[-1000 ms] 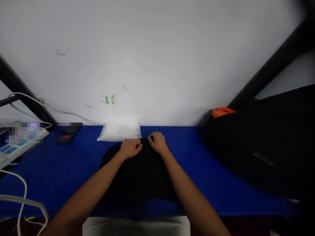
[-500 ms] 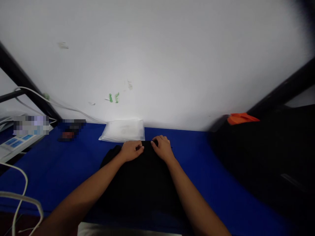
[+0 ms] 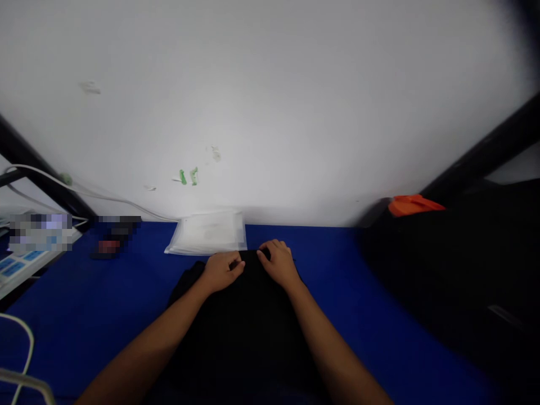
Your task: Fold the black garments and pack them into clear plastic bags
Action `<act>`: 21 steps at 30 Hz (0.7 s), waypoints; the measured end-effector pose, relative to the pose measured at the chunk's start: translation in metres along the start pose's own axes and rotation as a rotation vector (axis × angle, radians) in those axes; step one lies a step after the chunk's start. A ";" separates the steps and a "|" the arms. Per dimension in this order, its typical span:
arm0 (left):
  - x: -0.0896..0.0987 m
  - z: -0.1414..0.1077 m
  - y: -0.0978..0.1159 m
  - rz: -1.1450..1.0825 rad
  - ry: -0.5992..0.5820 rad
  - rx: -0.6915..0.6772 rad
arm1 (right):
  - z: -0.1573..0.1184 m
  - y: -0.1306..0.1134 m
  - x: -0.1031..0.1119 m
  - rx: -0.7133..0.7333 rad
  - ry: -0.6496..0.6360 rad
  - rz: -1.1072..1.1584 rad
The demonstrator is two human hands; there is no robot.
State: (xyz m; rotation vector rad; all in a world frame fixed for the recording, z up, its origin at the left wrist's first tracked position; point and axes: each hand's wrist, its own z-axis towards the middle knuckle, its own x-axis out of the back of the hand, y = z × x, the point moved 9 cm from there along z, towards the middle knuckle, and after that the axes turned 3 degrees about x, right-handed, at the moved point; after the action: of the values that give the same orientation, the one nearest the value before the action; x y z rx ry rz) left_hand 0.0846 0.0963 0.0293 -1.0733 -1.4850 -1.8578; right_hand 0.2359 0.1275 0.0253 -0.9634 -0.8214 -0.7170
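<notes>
A black cloth (image 3: 248,320) lies spread on the blue surface (image 3: 350,304), between my forearms. At its far left corner my left hand (image 3: 221,271) is closed on the fabric, thumb towards the middle. My right hand (image 3: 277,261) has its curled fingers on the far right corner of the same cloth, with the fingertips over the edge. The two hands are a short gap apart. Just beyond the cloth's far edge lies a flat, clear plastic bag (image 3: 207,232) with whitish contents.
A large black item (image 3: 455,264) with an orange piece (image 3: 413,206) on it fills the right side. At the left are a white power strip (image 3: 25,267), white cables (image 3: 29,343) and a blurred dark object (image 3: 116,239). A white wall (image 3: 295,112) rises behind.
The view has shifted slightly, so the bag and left-side objects appear lower and further left. Both hands keep their places at the cloth's far edge.
</notes>
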 end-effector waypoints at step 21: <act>-0.001 0.001 -0.003 -0.034 -0.011 0.017 | 0.000 0.000 0.003 -0.011 -0.028 0.049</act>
State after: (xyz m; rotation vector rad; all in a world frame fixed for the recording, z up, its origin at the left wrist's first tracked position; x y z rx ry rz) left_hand 0.0828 0.0979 0.0263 -1.0583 -1.5308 -1.8620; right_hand 0.2370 0.1274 0.0279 -1.0024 -0.8157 -0.6675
